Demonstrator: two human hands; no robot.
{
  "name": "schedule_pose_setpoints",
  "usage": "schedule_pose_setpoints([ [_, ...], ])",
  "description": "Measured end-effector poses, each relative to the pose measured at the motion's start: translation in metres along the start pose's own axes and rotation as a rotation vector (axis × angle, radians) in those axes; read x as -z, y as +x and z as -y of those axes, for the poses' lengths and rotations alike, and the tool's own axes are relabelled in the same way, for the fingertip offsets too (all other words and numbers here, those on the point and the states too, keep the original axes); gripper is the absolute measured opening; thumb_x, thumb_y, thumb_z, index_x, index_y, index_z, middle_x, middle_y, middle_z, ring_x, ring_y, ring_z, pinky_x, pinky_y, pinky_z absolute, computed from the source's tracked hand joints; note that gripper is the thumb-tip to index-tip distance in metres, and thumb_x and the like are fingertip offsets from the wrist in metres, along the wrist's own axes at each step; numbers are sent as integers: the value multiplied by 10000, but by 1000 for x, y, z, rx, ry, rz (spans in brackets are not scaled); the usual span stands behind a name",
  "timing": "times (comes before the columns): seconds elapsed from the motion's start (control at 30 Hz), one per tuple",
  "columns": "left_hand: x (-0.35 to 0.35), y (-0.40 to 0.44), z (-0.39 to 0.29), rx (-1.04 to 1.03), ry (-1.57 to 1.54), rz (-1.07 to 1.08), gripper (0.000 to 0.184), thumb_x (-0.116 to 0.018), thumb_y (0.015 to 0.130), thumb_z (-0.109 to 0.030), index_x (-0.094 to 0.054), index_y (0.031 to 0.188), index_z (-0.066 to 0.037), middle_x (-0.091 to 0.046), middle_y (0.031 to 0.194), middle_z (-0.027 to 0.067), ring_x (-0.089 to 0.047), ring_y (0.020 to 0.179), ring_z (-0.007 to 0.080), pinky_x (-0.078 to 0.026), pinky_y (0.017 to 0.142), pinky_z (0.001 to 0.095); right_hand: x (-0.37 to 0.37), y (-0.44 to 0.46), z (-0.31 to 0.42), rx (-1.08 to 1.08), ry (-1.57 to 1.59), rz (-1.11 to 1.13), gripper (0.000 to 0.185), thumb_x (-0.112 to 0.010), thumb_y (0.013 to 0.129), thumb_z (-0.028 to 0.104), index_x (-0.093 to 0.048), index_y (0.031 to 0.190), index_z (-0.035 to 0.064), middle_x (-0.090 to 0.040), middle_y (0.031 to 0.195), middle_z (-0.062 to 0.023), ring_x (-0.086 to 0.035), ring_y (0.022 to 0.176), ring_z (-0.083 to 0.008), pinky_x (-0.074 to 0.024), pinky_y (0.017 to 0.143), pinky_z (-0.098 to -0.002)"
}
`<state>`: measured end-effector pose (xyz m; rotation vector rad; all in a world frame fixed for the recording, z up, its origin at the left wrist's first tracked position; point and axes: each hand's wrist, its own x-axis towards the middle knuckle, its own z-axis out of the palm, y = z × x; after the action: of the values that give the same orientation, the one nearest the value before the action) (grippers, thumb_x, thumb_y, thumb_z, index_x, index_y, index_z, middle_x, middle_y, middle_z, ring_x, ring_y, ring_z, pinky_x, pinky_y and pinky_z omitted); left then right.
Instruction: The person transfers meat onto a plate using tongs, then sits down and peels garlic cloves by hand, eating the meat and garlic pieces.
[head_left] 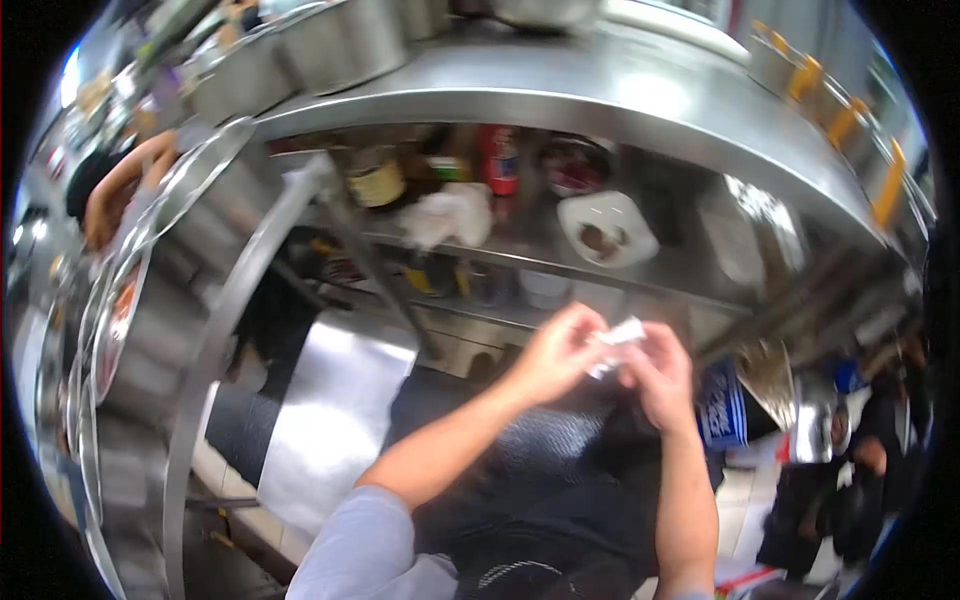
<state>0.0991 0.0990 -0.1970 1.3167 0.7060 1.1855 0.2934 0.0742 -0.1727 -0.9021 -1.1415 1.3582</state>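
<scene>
Both of my hands are raised in front of my dark apron, close together. Between them is a small crumpled white piece (625,332), perhaps paper or thin plastic; its kind is too blurred to tell. My left hand (565,350) pinches it from one side with bent fingers. From the other side, the fingers of my right hand (660,372) close on it too. Beyond the hands, on a metal under-shelf, stands a white dish (640,245) with some brown bits in it.
A steel counter (500,75) runs above the shelf, bearing large pots (340,45). The shelf holds a red bottle (499,160), a dark bowl (575,165) and a white cloth or bag (448,215). Metal frame legs (235,300) rise at left. Other people are at both sides.
</scene>
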Motion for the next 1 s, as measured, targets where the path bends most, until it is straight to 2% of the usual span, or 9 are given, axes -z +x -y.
schedule_pose_setpoints([
  [0.13,-3,-3,-8,28,-37,73,206,-702,1025,-87,-599,1192,-22,-667,1087,42,-653,1030,102,-556,863,282,5,3,-6,34,6,17,128,-709,1021,97,-657,1118,32,-683,932,-35,-577,675,-70,-460,603,-211],
  [0.2,-6,-4,-18,-4,-43,81,220,-718,1019,-104,-622,1197,-17,-696,1058,43,-671,1009,99,-561,845,276,6,2,-7,12,-32,30,120,-707,1024,98,-654,1108,33,-680,929,-32,-570,672,-66,-455,601,-209],
  [0.27,-3,-5,-31,53,148,45,195,-724,1015,-115,-647,1157,-7,-711,973,25,-677,920,90,-565,809,276,3,2,-7,-4,-72,38,97,-696,1031,89,-646,1095,34,-670,917,-21,-553,663,-59,-440,592,-208],
  [0.3,-4,-4,-24,19,123,9,196,-742,1004,-144,-654,1107,-1,-713,912,12,-665,838,79,-558,753,273,1,2,-8,2,-74,36,95,-693,1031,83,-643,1095,36,-665,911,-17,-550,663,-56,-437,590,-206],
  [0.6,4,-4,-24,-49,364,-73,251,-715,1028,-252,-635,1074,-19,-658,817,10,-599,737,72,-496,645,283,-20,1,-6,84,-162,60,118,-633,1031,22,-587,1139,23,-646,927,-22,-544,655,-47,-448,575,-210],
  [0.8,1,-5,-23,-86,372,-52,255,-697,1039,-269,-642,1103,-28,-652,802,6,-598,741,73,-499,653,287,-15,-1,-4,81,-228,40,88,-605,1026,-10,-585,1108,13,-656,882,-31,-584,671,-63,-484,605,-227],
  [0.97,-1,-5,-21,-51,351,-14,268,-699,1037,-282,-648,1096,-26,-673,816,19,-618,771,74,-515,684,290,-10,0,-6,141,-309,-26,59,-592,1029,-17,-586,1083,7,-664,868,-37,-610,692,-73,-516,644,-237],
  [1.0,-1,-5,-24,7,374,18,257,-708,1031,-259,-645,1122,-28,-683,859,19,-627,804,76,-524,710,290,-8,-1,-5,158,-342,-25,53,-589,1032,-13,-586,1081,8,-661,879,-34,-609,697,-72,-519,649,-237],
])
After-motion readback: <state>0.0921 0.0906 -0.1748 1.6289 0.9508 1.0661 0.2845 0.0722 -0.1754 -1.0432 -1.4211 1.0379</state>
